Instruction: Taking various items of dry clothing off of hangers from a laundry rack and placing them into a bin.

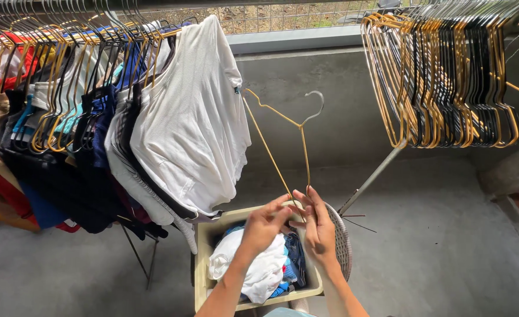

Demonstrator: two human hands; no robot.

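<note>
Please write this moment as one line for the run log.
hands: left hand and right hand grip gold wire hanger | below: laundry basket | left: white shirt

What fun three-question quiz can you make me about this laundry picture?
1. True or false: both hands, left hand and right hand, grip the gold wire hanger.
2. Which thing sits right below the hands? A) a chair B) the laundry basket C) a bucket
3. Fill in: the shirt hanging nearest the hanger is the ____ shirt.

Key: 1 true; 2 B; 3 white.
</note>
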